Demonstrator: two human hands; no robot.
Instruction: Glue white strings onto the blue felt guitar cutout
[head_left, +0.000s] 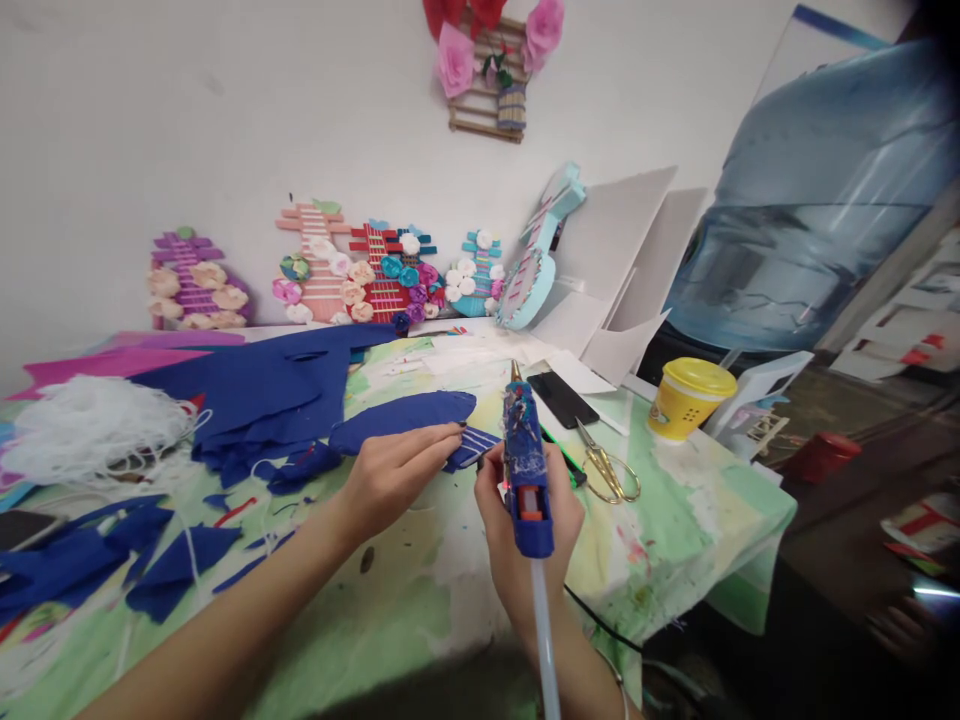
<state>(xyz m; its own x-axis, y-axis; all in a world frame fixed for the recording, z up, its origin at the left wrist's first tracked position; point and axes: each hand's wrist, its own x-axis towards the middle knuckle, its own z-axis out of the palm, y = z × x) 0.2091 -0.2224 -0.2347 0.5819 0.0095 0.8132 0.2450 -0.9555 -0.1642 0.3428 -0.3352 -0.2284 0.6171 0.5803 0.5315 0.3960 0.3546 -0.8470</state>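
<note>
My right hand (pixel 529 530) is wrapped round a blue hot glue gun (pixel 527 455), its nozzle pointing away from me. A clear glue stick (pixel 546 640) sticks out of its back end. My left hand (pixel 405 470) lies with its fingers stretched out and close together over a blue guitar-shaped piece (pixel 409 412). White strings (pixel 480 440) run along the narrow end of this piece, near my left fingertips. The left thumb is hidden. My right thumb and fingertips are close to that same narrow end; whether they touch it I cannot tell.
Gold-handled scissors (pixel 611 475) and a black phone (pixel 562 400) lie to the right, near a yellow tub (pixel 690 398). Blue sheets (pixel 255 390), scraps and a heap of white string (pixel 97 430) cover the left. Decorated paper guitars (pixel 382 270) line the wall. A cord (pixel 604 630) hangs off the front.
</note>
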